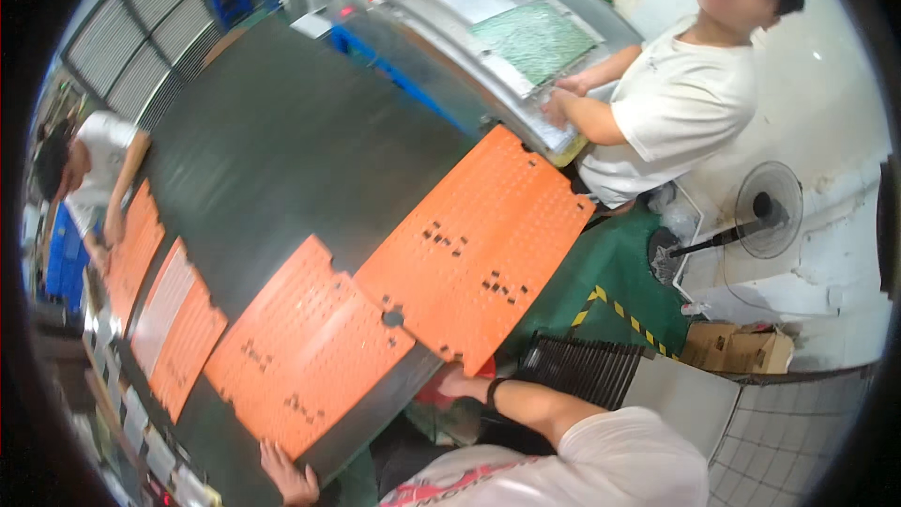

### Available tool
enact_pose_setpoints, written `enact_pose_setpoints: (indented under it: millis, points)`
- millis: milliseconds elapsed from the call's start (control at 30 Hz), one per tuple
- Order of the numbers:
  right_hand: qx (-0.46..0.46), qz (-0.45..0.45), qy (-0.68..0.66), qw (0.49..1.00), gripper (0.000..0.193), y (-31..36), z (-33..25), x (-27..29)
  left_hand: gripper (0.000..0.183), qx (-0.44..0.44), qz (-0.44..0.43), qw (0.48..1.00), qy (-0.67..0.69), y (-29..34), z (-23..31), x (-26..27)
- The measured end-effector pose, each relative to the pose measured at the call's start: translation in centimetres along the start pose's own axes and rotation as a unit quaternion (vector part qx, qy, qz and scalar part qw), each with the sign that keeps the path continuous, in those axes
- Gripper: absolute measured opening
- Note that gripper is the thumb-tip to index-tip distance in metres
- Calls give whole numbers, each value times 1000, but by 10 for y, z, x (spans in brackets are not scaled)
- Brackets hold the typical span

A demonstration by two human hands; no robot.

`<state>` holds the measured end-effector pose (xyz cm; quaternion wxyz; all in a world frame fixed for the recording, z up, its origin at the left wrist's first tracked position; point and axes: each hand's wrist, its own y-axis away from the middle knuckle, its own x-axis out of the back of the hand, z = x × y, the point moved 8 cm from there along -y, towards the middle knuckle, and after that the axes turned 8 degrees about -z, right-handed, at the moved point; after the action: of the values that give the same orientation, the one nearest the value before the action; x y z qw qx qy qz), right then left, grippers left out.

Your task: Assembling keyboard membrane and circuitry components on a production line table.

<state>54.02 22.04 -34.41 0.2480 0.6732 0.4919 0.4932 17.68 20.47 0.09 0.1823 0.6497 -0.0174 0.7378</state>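
White shirt (610, 455) fills five o'clock. At seven, the left hand (289, 477), fingers apart, meets an orange panel's (310, 343) lower corner. At six, the right hand (457, 383) is by a second orange sheet (474, 249), dial centre; its grip I cannot tell.

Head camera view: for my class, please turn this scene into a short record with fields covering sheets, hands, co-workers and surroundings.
Surface: dark worktable
Sheets: four orange sheets in a row
Left hand: fingers spread, at the lower corner of the third sheet from left
Right hand: near the bottom corner of the rightmost sheet; grip unclear
Left co-worker: hands at the leftmost sheet
Right co-worker: standing beside a green sheet
Right side: pedestal fan, cardboard box
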Motion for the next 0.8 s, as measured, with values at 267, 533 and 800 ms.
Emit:
enact_pose_setpoints:
  millis: [267, 533, 800]
  points:
    - [301, 184, -193, 916, 28, 251, -150, 195, 84, 95, -55, 994, 10, -4, -7, -16]
    - [-59, 416, -100, 902, 57, 204, -140, 289, 44, 171, 186, 921, 298, -10, -29, 20]
    - [-51, 438, -244, 864, 42, 233, -139, 217, 32, 298, 88, 865, 394, -17, -88, -21]
